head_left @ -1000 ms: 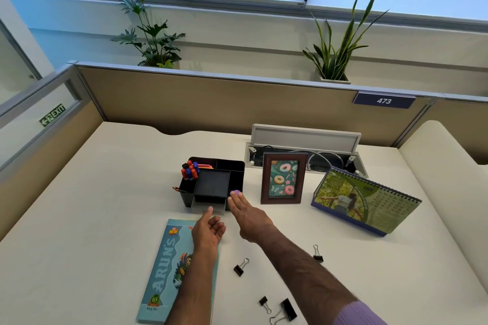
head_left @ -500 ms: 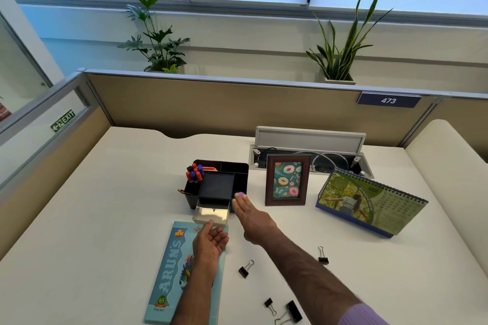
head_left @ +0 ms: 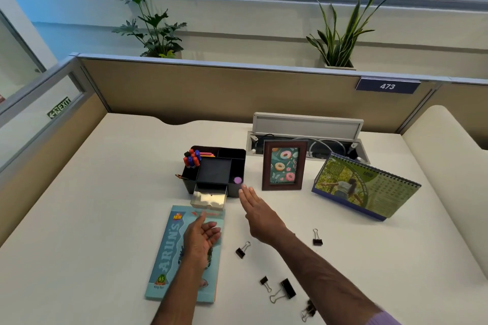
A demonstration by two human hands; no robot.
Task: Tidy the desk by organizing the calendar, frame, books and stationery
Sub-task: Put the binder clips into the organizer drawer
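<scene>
A black desk organizer point(head_left: 237, 163) stands mid-desk with markers point(head_left: 191, 158) in its left slot and its small clear drawer point(head_left: 208, 199) pulled out toward me. My left hand point(head_left: 202, 236) hovers palm-up over the blue "Arun's" book point(head_left: 171, 250), just short of the drawer, holding nothing. My right hand point(head_left: 260, 214) lies flat with fingers stretched, fingertips against the organizer's front right corner. A brown picture frame point(head_left: 284, 165) and a green desk calendar point(head_left: 364, 185) stand to the right. Several black binder clips point(head_left: 241, 250) lie loose on the desk.
An open cable tray point(head_left: 306, 126) with wires sits behind the frame. Beige partition walls point(head_left: 224, 92) close the desk at the back and left. Two potted plants stand on the ledge beyond. A rounded cream edge point(head_left: 446, 166) bounds the desk at right.
The organizer's drawer has slid out toward me. My left hand has pulled back from it over the book and turned palm-up. My right hand stays at the organizer's corner.
</scene>
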